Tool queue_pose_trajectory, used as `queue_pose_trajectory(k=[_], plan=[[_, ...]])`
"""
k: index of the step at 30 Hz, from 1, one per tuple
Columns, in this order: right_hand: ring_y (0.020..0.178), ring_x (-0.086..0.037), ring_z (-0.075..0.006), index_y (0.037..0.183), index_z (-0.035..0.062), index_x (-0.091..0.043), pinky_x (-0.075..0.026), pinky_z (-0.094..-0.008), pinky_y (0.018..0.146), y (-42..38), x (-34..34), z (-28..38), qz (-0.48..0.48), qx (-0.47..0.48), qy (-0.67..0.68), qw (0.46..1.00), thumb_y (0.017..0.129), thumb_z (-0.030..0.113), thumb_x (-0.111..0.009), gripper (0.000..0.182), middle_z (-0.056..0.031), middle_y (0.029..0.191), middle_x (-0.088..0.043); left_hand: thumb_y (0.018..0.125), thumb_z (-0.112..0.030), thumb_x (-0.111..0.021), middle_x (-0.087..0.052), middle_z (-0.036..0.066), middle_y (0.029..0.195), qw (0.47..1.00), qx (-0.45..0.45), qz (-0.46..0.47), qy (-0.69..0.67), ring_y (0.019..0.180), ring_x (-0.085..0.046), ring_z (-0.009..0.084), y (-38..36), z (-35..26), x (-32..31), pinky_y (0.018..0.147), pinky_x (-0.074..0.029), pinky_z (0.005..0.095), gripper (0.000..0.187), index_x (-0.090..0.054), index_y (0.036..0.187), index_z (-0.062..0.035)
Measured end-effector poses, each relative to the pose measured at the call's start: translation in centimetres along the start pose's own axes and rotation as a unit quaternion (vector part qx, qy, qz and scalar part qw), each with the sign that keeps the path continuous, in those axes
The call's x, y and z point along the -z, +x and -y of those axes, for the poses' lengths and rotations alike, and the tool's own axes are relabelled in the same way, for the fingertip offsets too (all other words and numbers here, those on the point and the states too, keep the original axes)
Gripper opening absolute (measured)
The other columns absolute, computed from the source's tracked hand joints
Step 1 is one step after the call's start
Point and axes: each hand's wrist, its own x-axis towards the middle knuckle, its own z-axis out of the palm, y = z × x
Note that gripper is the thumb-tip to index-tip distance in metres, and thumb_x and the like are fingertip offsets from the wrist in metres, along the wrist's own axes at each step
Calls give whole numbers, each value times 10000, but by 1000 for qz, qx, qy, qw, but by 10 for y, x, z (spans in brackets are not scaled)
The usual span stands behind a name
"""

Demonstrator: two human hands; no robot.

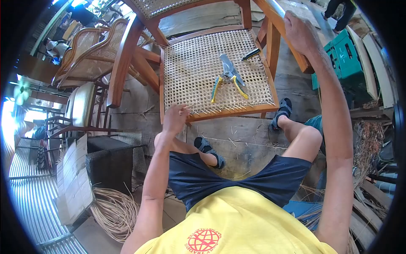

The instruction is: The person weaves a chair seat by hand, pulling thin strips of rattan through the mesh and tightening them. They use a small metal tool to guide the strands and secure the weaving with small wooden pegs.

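Just past the knees sits the cane seat — left hand at its front pegs, fingers bent, whether pinching I can't tell; a knock could unseat one. Cutters on it might slide if the right hand, curled round the chair arm, pulls

A chair stands at the upper middle, shears on its seat, a slim tool to their upper right. The left hand is at the seat's lower left corner, the right hand on the armrest, upper right. Crates lie beyond, at right; cane, lower left.
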Motion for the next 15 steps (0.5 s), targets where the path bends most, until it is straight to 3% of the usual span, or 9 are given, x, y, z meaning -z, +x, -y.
queue_pose_trajectory(k=[2,6,9,11,14,15], plan=[[888,-663,-427,1118,73,-570,-504,-504,753,3,-5,-1,-12,19,-3,1000,1045,286,-417,272,-247,942,-669,919,-244,-677,-669,115,1025,991,-95,-75,57,873,-682,329,-10,-7,-14,747,-543,417,231,-726,1073,-78],[892,-670,-419,1137,87,-579,-513,-494,757,-1,0,5,-14,15,16,1000,1043,283,-431,263,-220,958,-682,927,-193,-636,-659,102,984,996,-32,-70,53,915,-647,308,-6,-14,-18,799,-516,415,180,-737,1036,-92],[896,-668,-418,1132,90,-584,-514,-487,757,-4,-1,4,-18,3,11,1000,1041,284,-445,255,-216,960,-683,923,-175,-618,-657,101,976,996,-68,-41,52,940,-634,304,11,0,-18,802,-514,404,162,-728,995,-81],[899,-666,-416,1129,92,-586,-515,-483,757,-3,1,3,-23,3,6,1000,1041,285,-452,251,-216,957,-682,961,-182,-591,-614,138,962,982,-149,-14,115,850,-665,362,22,12,-21,713,-533,444,154,-684,1004,-68],[891,-657,-438,1120,101,-604,-522,-530,769,-7,6,7,-7,-3,8,1000,1035,304,-428,282,-217,935,-689,950,-187,-601,-636,154,984,982,-128,0,137,862,-658,390,23,8,-29,732,-527,465,156,-670,1003,-57],[878,-658,-437,1111,107,-599,-525,-532,756,-10,4,7,-15,-1,10,1000,1035,307,-428,273,-215,925,-689,941,-197,-614,-648,161,982,994,-80,32,69,865,-656,394,10,-14,-27,746,-523,474,163,-673,976,-50]])
